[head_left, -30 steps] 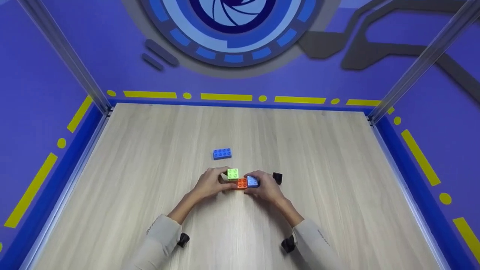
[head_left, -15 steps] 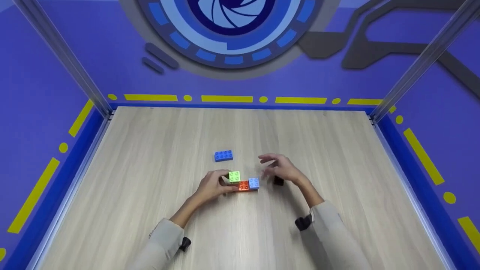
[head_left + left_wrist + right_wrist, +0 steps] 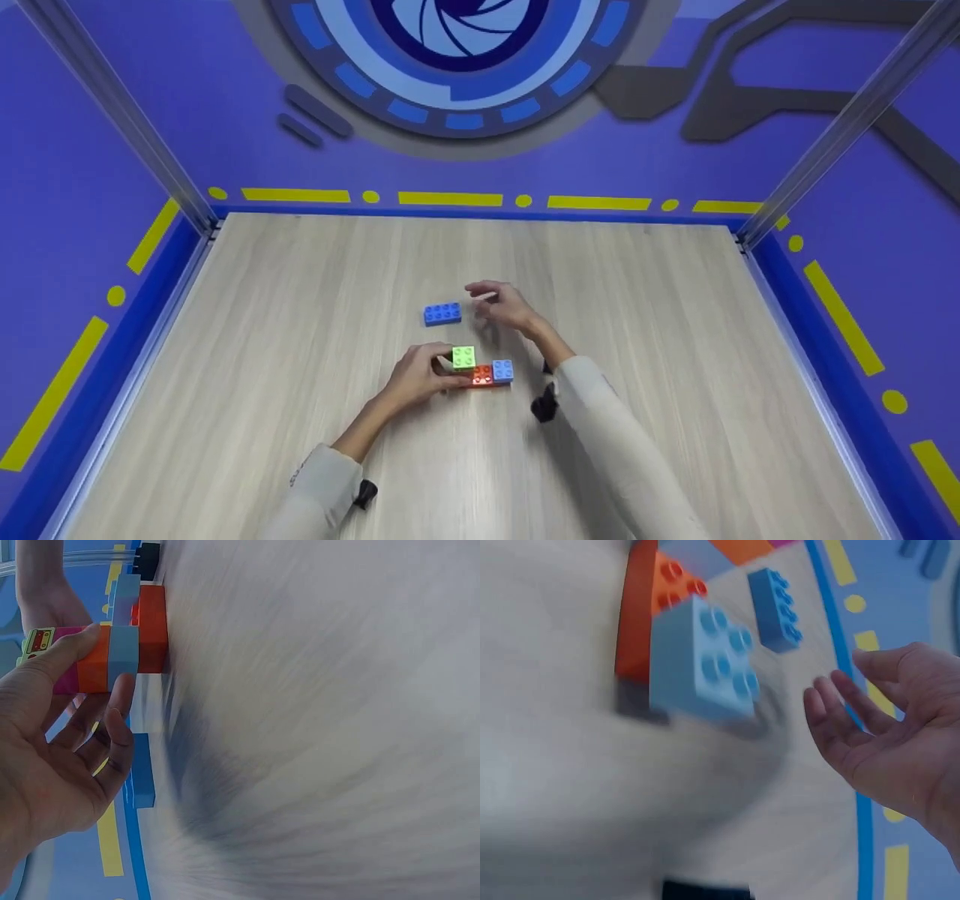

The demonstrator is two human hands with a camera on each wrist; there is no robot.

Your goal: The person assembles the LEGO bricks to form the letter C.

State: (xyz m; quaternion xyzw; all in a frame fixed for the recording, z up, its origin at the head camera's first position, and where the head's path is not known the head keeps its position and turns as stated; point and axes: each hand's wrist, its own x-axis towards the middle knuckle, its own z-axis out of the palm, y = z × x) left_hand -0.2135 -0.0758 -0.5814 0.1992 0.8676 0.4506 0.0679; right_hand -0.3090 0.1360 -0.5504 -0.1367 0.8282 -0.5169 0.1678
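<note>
My left hand (image 3: pixel 418 377) pinches a stack of toy building bricks between thumb and fingers. In the left wrist view the stack holds a light blue brick (image 3: pixel 124 651), an orange brick (image 3: pixel 93 669), a magenta brick (image 3: pixel 67 679) and, topmost, a light green brick (image 3: pixel 36 643) with a printed side. The stack stands on one end of a long red-orange brick (image 3: pixel 153 630). Another light blue brick (image 3: pixel 705 660) sits on its other end. My right hand (image 3: pixel 504 306) hovers with loosely bent fingers, holding nothing, just right of a blue eight-stud brick (image 3: pixel 442 314).
The bricks rest on a pale wooden table (image 3: pixel 315 285). Purple-blue panels (image 3: pixel 187 97) with metal corner posts enclose its back and sides. A small black object (image 3: pixel 705 891), mostly hidden behind the right arm in the head view, lies right of the bricks.
My right hand has let go of the light blue brick at the red-orange brick's right end. It has lifted away and moved up-left toward the blue brick. The left hand keeps its grip.
</note>
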